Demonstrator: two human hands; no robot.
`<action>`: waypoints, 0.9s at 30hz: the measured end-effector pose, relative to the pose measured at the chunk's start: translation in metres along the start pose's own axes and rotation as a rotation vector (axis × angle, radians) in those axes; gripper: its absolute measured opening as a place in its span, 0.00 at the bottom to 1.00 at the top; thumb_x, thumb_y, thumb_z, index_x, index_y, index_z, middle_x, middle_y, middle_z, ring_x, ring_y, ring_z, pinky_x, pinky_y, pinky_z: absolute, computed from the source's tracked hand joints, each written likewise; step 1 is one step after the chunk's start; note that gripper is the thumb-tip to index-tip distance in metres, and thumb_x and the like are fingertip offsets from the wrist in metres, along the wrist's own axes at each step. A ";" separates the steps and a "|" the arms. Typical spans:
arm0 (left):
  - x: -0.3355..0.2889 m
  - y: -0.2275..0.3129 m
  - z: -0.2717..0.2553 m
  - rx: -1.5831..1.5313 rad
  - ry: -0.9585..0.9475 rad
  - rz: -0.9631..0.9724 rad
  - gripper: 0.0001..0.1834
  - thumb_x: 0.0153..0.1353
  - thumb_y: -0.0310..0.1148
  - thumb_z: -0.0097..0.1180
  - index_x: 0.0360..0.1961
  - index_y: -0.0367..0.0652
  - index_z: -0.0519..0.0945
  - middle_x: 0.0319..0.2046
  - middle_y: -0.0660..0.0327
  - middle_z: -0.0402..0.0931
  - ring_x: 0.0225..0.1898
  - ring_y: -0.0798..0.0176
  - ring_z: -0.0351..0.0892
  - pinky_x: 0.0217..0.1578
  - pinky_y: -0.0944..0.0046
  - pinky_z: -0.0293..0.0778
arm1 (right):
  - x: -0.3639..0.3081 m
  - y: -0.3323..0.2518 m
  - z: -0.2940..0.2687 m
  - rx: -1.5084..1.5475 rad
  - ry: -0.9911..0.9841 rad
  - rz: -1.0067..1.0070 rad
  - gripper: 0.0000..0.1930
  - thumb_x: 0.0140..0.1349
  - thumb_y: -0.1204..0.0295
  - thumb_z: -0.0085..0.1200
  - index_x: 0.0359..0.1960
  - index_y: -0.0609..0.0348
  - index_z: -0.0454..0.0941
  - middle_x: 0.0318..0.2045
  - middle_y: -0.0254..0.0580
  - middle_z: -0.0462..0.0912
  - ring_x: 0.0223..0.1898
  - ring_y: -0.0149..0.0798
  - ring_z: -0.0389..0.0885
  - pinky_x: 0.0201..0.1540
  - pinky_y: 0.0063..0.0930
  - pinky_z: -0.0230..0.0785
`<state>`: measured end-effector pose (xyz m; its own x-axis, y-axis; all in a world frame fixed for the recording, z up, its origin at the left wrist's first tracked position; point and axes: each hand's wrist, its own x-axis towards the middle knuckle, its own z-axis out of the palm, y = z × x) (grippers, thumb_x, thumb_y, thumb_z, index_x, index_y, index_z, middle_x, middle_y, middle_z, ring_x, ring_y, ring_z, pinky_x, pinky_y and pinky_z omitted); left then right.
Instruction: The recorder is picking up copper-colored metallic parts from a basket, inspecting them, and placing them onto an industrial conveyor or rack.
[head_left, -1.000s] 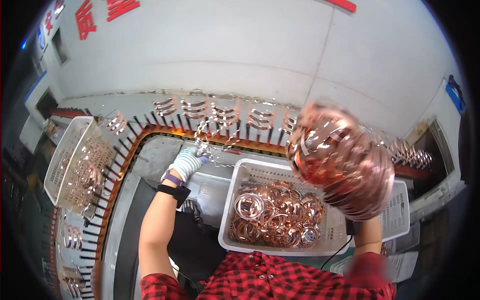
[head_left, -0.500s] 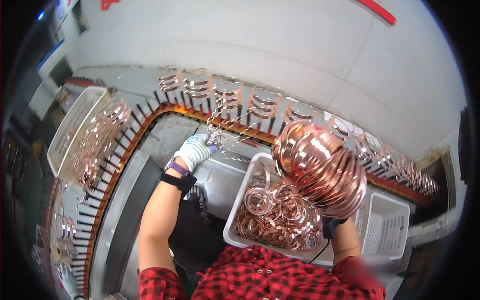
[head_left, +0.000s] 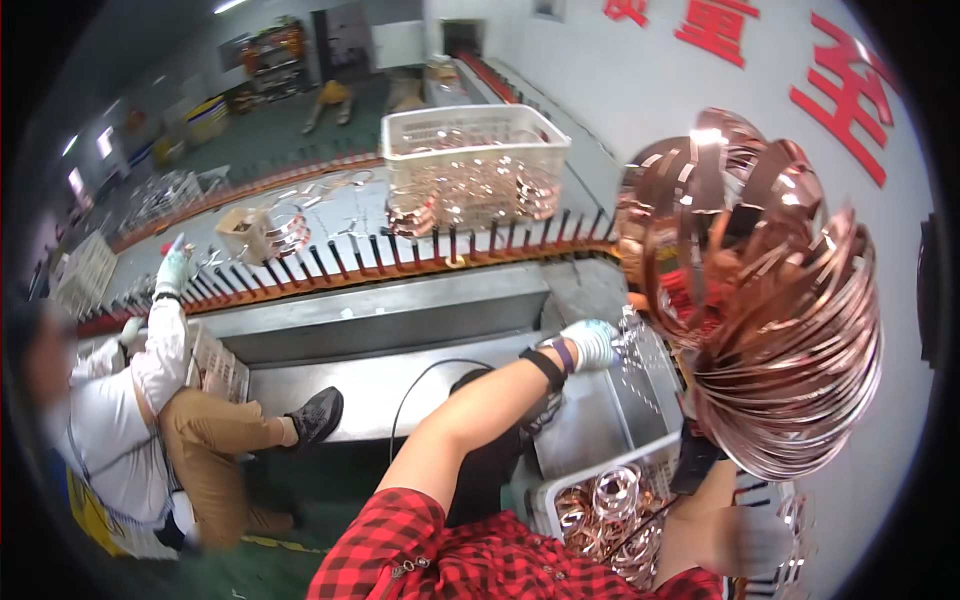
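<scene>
Bundle of copper bands slants just right of the left hand, which grips wavy silver strips; right hand hidden, grip unclear.

One ring bundle, one seated co-worker and three red characters show.

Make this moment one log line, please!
left hand: holds wavy silvery strips | right hand: hidden behind coppery rings | below: white basket holding more rings

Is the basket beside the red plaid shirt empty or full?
Not empty: coppery rings lie heaped in the basket; how full, cannot tell.
</scene>
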<state>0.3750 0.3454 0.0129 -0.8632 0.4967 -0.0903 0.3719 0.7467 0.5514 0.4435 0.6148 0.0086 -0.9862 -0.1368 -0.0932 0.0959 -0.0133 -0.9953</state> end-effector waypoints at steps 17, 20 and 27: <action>0.127 0.078 0.022 -0.119 -0.031 0.031 0.19 0.62 0.44 0.54 0.48 0.46 0.82 0.42 0.50 0.83 0.47 0.52 0.81 0.51 0.56 0.73 | -0.018 -0.056 -0.169 0.179 -0.054 -0.087 0.31 0.67 0.60 0.52 0.69 0.60 0.60 0.63 0.52 0.69 0.62 0.46 0.71 0.65 0.39 0.66; 0.204 0.100 0.059 -0.186 -0.118 0.096 0.16 0.63 0.39 0.57 0.47 0.43 0.83 0.41 0.54 0.84 0.45 0.56 0.80 0.50 0.58 0.73 | -0.078 -0.079 -0.262 0.224 0.109 -0.154 0.31 0.67 0.60 0.52 0.69 0.60 0.60 0.63 0.52 0.69 0.62 0.46 0.71 0.65 0.39 0.66; 0.302 0.114 0.111 -0.416 -0.172 0.114 0.16 0.60 0.37 0.62 0.45 0.39 0.83 0.39 0.54 0.84 0.39 0.60 0.80 0.45 0.60 0.74 | -0.159 -0.053 -0.323 0.529 0.219 0.043 0.32 0.67 0.60 0.53 0.69 0.60 0.60 0.62 0.52 0.70 0.61 0.46 0.72 0.65 0.38 0.66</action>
<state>0.1940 0.6294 -0.0434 -0.7427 0.6577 -0.1262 0.2625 0.4593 0.8486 0.5512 0.9569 0.0676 -0.9795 0.0597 -0.1924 0.1351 -0.5140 -0.8471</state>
